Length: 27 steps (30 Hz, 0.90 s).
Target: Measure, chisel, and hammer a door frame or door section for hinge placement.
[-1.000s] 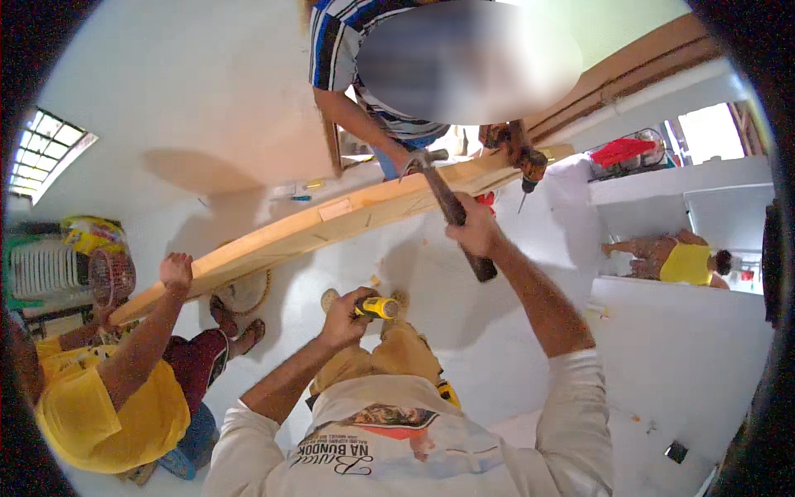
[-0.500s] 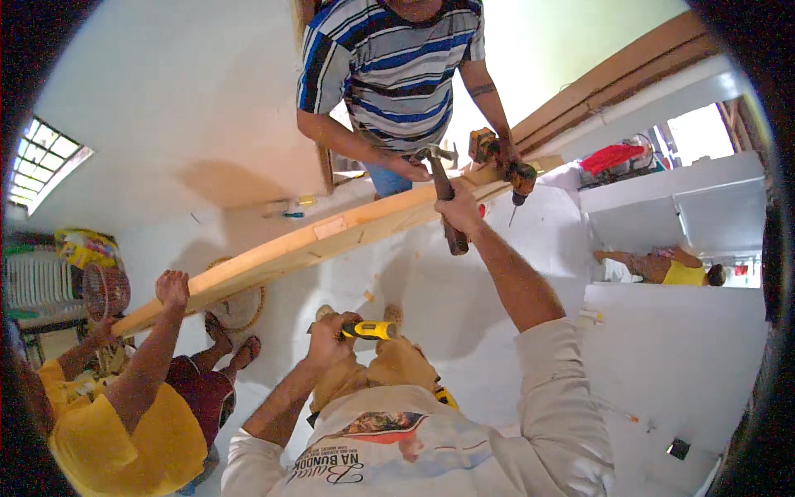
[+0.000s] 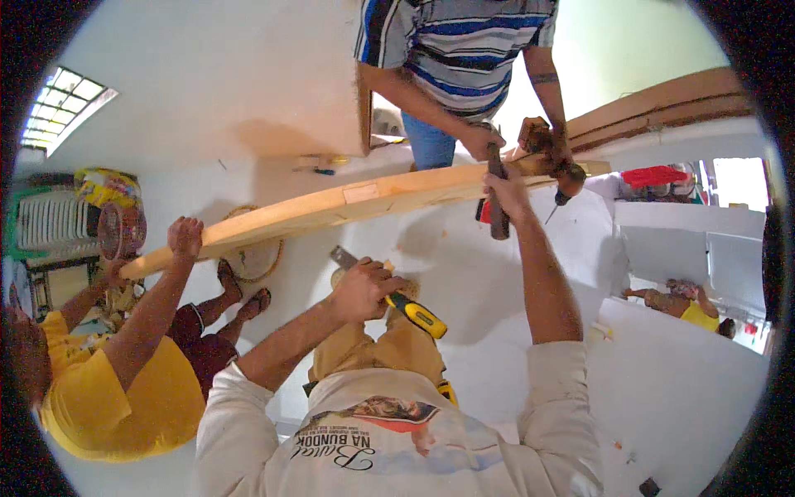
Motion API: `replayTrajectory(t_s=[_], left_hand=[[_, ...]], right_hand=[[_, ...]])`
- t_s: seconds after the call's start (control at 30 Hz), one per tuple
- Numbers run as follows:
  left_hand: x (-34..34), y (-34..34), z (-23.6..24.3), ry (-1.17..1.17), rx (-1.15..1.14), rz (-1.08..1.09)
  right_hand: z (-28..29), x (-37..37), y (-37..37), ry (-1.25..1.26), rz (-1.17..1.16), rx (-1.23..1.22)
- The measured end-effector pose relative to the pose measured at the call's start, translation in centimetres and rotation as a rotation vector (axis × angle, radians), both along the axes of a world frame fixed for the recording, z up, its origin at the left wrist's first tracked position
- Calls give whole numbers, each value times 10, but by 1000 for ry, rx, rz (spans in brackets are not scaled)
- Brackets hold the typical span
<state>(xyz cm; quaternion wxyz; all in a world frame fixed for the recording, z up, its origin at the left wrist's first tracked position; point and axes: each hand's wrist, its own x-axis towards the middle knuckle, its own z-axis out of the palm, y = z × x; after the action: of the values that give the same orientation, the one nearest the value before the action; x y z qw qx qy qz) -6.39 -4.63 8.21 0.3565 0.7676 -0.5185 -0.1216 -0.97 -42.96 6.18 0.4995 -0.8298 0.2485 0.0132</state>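
Wooden board (image 3: 360, 194), longest thing here, runs crosswise past the fingers of both hands, well beyond the left hand (image 3: 364, 291) and right behind the right hand (image 3: 512, 195); can't tell if right fingers touch it. Co-worker in striped shirt (image 3: 464, 50) stands beyond the right fingers, one hand just beside the hammer, contact unclear. Co-worker in yellow shirt (image 3: 124, 402) is left of the left fingers, both hands on the board's near end. White plastic chairs (image 3: 54, 219) stacked far left of the left fingers. Drill (image 3: 571, 180) sits just right of the right fingers, in the striped co-worker's other hand, bit pointing down. Hammer (image 3: 499, 217) is in the right hand, fingers clamped round its dark handle, grip end sticking out below them. Chisel (image 3: 418, 316) is in the left hand, fingers clamped round it, flat blade out upper left, yellow-and-black handle out lower right
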Motion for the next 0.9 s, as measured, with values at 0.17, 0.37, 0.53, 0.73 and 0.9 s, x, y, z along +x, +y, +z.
replayTrajectory(t_s=[0.17, 0.37, 0.53, 0.73, 0.9], left_hand=[[17, -6, 3, -121, 152, -115], [33, -24, 9, -202, 160, -198], [31, -28, 1, -242, 163, -234], [46, -18, 23, -294, 176, -303], [47, 22, 59, 586, -453, 788]], right_hand=[[57, -25, 28, 61, -46, 259], [120, -95, 78, -198, -103, -696], [101, -155, 186, 162, 340, -136], [54, -172, 229, 215, 200, -10], [44, -194, 242, 220, 93, -98]])
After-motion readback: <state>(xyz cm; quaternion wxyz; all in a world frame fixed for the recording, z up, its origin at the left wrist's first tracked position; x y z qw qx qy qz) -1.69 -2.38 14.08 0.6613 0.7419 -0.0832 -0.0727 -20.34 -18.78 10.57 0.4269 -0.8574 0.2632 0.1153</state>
